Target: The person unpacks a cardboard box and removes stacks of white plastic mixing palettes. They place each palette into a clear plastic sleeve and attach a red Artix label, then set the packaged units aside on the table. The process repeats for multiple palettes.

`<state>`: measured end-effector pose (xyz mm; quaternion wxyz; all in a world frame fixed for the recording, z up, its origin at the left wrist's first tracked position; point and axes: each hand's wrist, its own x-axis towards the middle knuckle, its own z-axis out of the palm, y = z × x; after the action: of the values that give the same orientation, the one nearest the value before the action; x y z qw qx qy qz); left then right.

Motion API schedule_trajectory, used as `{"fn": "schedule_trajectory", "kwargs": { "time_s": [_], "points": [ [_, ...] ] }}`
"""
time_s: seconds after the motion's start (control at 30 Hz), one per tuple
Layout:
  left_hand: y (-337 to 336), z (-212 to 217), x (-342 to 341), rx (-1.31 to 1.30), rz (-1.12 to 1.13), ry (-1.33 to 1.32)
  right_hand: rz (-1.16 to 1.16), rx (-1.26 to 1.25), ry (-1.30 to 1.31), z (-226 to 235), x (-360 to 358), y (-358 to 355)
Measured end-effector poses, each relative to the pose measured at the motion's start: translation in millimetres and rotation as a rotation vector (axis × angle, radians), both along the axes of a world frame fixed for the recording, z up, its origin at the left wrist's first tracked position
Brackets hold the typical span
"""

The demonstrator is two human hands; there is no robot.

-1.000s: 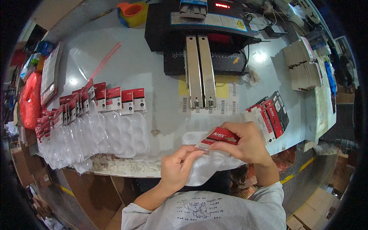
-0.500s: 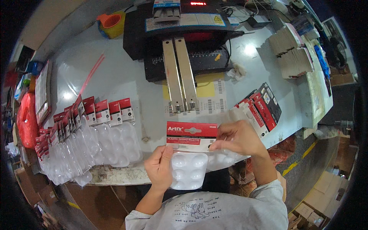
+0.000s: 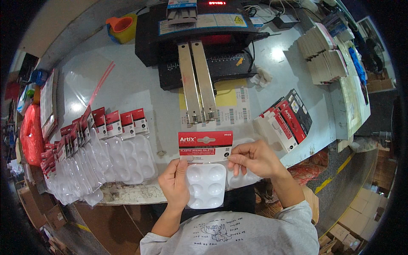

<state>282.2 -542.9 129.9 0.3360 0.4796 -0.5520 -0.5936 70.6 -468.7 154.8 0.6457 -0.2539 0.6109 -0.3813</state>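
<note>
My left hand grips the left edge of a packaged mixing palette, its thumb at the lower left corner of the red, black and white header card. Below that card hangs the white plastic palette with round wells, in a clear bag. My right hand is closed, thumb and fingertips pinched at the card's lower right corner. Another white palette lies on the table edge, partly hidden beneath my right hand. To the right is a fanned pile of red and white header cards.
Ahead stands a black machine with two metal arms reaching toward me over barcode sheets. A row of bagged palettes overlaps at left. Stacked cards stand far right. An orange and yellow tape dispenser sits far left.
The held package has shifted slightly left and up, its card now facing up more plainly. My right hand has slid left with it, its thumb moving back from the card's face to its corner.
</note>
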Motion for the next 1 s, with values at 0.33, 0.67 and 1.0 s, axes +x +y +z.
{"fn": "schedule_trajectory", "kwargs": {
  "time_s": [0.33, 0.67, 1.0],
  "points": [
    [-12.1, -20.3, -16.7, -0.062, -0.032, -0.139, -0.091, 0.058, -0.106, -16.1, -5.1, -28.3],
    [-46.7, -34.0, -38.6, -0.032, -0.009, -0.203, -0.266, -0.054, -0.075, -35.7, -11.7, -51.5],
    [-49.1, -37.7, -26.3, -0.155, -0.095, -0.328, -0.214, -0.231, 0.358, -19.7, -0.8, -44.9]
  ]
}}
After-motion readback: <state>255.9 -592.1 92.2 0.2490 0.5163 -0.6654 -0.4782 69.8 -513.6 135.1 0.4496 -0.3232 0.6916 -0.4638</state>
